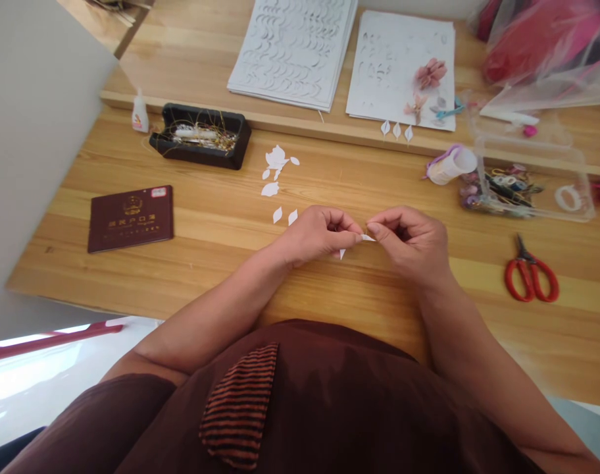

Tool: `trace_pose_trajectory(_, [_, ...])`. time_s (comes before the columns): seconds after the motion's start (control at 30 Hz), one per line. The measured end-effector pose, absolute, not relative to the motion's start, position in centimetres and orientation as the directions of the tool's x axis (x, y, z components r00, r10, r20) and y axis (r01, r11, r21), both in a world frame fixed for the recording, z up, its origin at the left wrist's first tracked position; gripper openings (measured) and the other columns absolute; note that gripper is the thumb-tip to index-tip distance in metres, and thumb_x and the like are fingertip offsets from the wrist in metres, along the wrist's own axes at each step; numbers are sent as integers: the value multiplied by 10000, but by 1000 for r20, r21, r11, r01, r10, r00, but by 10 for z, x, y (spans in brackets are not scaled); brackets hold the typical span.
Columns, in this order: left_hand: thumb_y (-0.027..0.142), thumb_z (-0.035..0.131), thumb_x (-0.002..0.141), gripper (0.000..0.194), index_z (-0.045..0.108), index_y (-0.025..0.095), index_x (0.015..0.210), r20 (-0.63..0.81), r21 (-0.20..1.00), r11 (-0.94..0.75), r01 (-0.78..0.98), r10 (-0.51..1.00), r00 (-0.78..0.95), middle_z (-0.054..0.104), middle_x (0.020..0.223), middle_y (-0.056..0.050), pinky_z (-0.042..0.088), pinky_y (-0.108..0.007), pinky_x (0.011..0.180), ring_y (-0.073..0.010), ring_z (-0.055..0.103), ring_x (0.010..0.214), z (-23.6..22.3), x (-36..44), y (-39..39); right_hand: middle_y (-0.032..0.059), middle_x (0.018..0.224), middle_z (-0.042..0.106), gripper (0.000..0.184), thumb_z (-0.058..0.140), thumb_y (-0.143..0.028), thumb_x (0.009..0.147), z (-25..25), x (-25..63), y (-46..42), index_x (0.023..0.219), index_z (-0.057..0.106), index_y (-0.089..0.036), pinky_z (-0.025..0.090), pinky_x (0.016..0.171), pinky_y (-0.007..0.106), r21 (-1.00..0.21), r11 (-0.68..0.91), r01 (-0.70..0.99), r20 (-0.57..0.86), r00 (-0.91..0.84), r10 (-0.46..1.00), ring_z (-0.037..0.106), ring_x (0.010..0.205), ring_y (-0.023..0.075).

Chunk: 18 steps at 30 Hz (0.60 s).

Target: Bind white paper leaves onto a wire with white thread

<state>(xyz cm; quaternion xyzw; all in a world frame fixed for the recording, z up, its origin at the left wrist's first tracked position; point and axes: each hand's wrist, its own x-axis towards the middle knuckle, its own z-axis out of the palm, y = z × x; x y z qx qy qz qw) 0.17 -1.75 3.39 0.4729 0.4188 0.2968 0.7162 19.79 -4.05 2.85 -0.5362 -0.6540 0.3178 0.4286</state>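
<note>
A small white paper leaf (368, 237) is pinched by its end between the thumb and forefinger of my left hand (317, 235). Fingertips of my right hand (412, 245) are closed together right beside that leaf; what they hold is too small to make out. Below my left fingers pokes the tip of another white paper piece (342, 253). Just past my left hand lie two paper leaves, one (277, 215) fully visible and another (293, 216) partly covered by the hand. Farther back is a loose group of white cut-outs (276, 158).
Red-handled scissors (531, 276) lie at right, near a clear plastic box (537, 191) and white roll (452, 164). At left are a black tray (201, 135), glue bottle (139, 113) and maroon booklet (131, 218). Paper sheets (295, 49) rest on the raised ledge.
</note>
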Motion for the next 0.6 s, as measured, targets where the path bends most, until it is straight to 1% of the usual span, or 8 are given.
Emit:
trace_pose_trajectory(0.13, [184,781,743,94,710,129,771,-300,912,390,-126,845,442,664,654,15,434,-187,506,-42,538,493,32,2,-16,-13,663,675,110,751,-293,853,25,197,-39,770,722,-227,387,512,267,-906,179,383,146,-113,983,519,554,121])
trace_pose_trajectory(0.27, [227,778,765,134,677,139,754,-282,926,347,-146,896,342,655,636,21,428,-192,511,-46,535,493,32,3,-14,-21,681,661,95,726,-252,890,25,196,-45,799,718,-226,387,531,273,-880,217,422,149,-189,971,506,572,117])
trace_pose_trajectory(0.33, [229,765,777,134,665,144,751,-276,944,315,-100,918,287,639,610,29,425,-193,515,-53,538,497,34,4,-14,-16,713,674,69,717,-217,894,28,195,-48,826,723,-227,401,554,282,-842,281,461,192,-230,954,512,586,118])
trace_pose_trajectory(0.43, [202,745,777,106,661,144,747,-249,968,248,35,939,235,630,590,34,407,-190,514,-59,538,503,36,4,-14,-12,708,659,80,716,-179,881,33,193,-49,818,720,-229,396,565,296,-760,394,518,292,-269,918,509,590,124])
trace_pose_trajectory(0.53, [198,745,766,86,680,143,755,-229,968,193,160,942,247,633,591,35,397,-191,521,-63,529,519,35,3,-16,-13,677,623,99,717,-171,876,37,194,-48,801,716,-236,383,555,306,-703,458,544,369,-270,889,493,575,127])
trace_pose_trajectory(0.6, [195,739,763,67,699,141,765,-223,966,172,193,933,283,642,606,31,404,-194,537,-65,529,535,33,3,-17,-12,674,620,97,717,-179,879,39,195,-47,803,721,-238,377,546,308,-692,465,553,391,-255,884,485,564,126])
